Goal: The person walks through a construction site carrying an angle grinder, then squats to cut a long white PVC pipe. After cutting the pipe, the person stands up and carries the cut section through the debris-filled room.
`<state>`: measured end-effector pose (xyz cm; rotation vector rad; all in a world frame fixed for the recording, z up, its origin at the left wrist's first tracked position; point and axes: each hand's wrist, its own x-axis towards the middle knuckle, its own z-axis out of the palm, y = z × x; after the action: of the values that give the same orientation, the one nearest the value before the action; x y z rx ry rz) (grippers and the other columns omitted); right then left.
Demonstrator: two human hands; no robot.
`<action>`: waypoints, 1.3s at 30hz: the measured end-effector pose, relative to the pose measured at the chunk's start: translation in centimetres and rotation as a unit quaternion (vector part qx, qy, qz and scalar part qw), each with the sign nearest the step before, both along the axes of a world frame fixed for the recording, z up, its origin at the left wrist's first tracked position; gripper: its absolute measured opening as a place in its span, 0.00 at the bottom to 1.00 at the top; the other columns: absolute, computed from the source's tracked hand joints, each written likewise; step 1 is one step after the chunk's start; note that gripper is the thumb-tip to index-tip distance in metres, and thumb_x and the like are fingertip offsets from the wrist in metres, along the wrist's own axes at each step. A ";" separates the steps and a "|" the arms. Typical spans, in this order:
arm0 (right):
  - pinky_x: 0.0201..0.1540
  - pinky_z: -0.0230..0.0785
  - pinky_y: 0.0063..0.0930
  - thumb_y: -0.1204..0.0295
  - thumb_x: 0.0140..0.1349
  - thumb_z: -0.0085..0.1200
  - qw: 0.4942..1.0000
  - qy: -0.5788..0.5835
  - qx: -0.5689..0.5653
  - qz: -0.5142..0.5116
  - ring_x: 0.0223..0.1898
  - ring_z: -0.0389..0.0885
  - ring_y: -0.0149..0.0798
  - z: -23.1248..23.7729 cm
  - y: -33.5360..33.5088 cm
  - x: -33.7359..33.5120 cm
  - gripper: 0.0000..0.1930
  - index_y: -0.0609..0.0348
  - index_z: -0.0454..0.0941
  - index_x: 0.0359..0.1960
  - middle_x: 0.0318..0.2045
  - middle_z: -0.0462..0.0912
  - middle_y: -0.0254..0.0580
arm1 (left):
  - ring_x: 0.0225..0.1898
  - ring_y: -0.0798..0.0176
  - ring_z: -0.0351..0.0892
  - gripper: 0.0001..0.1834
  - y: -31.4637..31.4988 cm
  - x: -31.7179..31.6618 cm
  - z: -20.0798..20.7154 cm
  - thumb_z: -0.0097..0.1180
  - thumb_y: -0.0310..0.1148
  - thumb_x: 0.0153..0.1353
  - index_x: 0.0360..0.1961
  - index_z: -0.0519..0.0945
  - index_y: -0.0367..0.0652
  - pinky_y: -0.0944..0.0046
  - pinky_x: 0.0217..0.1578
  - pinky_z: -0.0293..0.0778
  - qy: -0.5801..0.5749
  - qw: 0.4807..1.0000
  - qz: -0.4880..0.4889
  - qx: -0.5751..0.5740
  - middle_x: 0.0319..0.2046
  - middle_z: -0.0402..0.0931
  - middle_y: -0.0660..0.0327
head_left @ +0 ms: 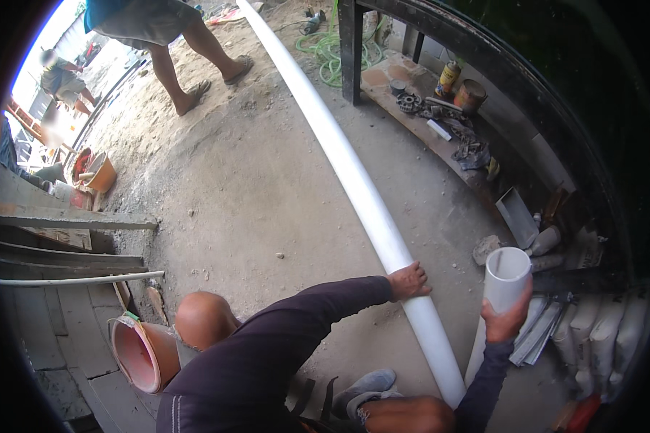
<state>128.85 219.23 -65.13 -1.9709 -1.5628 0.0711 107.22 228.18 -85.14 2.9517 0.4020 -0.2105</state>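
Observation:
A long white plastic pipe (343, 155) runs slantwise from the far ground down to my knees. My left hand (409, 281) is wrapped over it near its close end, the fingers curled round the far side. To the right, my right hand (507, 319) grips another white pipe (503, 285) just below its open, round mouth, which faces up toward me. The hand and forearm hide much of this second pipe; a white strip beside the forearm may be its lower part. The two pipes are apart at my hands.
An orange bucket (159, 353) lies tilted by my left knee, near grey planks (72, 216). On the right, a low bench (448, 148) bears cans and tools, with white bags (607, 332) nearby. A person's legs (188, 65) stand at the far left, near a green hose (332, 58).

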 end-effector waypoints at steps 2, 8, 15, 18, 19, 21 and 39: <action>0.67 0.59 0.43 0.66 0.34 0.68 0.998 -0.004 0.047 -0.048 0.64 0.69 0.56 2.4 -3.0 3.5 0.56 0.58 0.54 0.72 0.63 0.70 0.56 | 0.51 0.53 0.74 0.35 0.0 0.2 -1.5 0.69 0.38 0.46 0.56 0.68 0.47 0.47 0.53 0.65 -0.031 0.999 0.005 0.040 0.43 0.75 0.54; 0.58 0.72 0.46 0.63 0.55 0.68 0.947 0.041 0.186 -0.258 0.56 0.76 0.53 10.0 -18.3 17.7 0.47 0.68 0.51 0.70 0.60 0.70 0.63 | 0.47 0.53 0.74 0.33 -1.0 -0.8 7.0 0.71 0.39 0.43 0.50 0.69 0.47 0.49 0.47 0.67 -0.031 0.998 -0.035 0.032 0.38 0.76 0.56; 0.66 0.64 0.49 0.45 0.54 0.67 0.870 -0.114 0.320 -0.356 0.62 0.71 0.58 32.0 -24.3 17.2 0.55 0.59 0.47 0.74 0.64 0.67 0.65 | 0.49 0.53 0.74 0.40 -4.5 -5.3 17.6 0.73 0.38 0.39 0.55 0.66 0.51 0.49 0.46 0.67 0.057 0.996 -0.062 -0.024 0.39 0.75 0.59; 0.67 0.62 0.52 0.46 0.58 0.64 0.838 -0.224 0.245 -0.432 0.64 0.70 0.58 37.8 -30.3 19.4 0.51 0.57 0.47 0.74 0.66 0.64 0.65 | 0.48 0.52 0.75 0.40 -6.6 -7.9 20.7 0.73 0.38 0.37 0.54 0.68 0.52 0.45 0.45 0.67 0.020 0.998 -0.059 -0.029 0.38 0.76 0.58; 0.67 0.62 0.52 0.46 0.58 0.64 0.831 -0.234 0.247 -0.441 0.63 0.70 0.58 39.6 -31.3 19.3 0.51 0.57 0.48 0.74 0.65 0.64 0.65 | 0.47 0.52 0.75 0.41 -7.0 -8.1 22.7 0.74 0.39 0.36 0.54 0.68 0.53 0.45 0.44 0.68 0.039 0.996 -0.068 -0.038 0.38 0.76 0.58; 0.66 0.63 0.52 0.46 0.57 0.65 0.816 -0.250 0.251 -0.456 0.62 0.71 0.58 42.9 -32.9 19.0 0.51 0.58 0.49 0.73 0.64 0.65 0.65 | 0.47 0.53 0.75 0.41 -7.1 -9.0 27.8 0.74 0.39 0.35 0.54 0.68 0.53 0.46 0.43 0.69 0.054 0.994 -0.083 -0.041 0.37 0.76 0.58; 0.57 0.71 0.49 0.48 0.52 0.71 0.783 -0.283 0.305 -0.462 0.51 0.77 0.55 71.4 -40.6 17.1 0.46 0.65 0.62 0.63 0.54 0.75 0.62 | 0.50 0.51 0.75 0.50 -6.1 -14.5 55.4 0.77 0.36 0.27 0.58 0.65 0.58 0.48 0.47 0.71 0.048 0.995 -0.080 -0.045 0.42 0.76 0.57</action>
<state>145.94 178.63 6.23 -2.0308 -0.5645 -1.3496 92.74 222.12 -29.76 2.8929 0.1612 -0.3816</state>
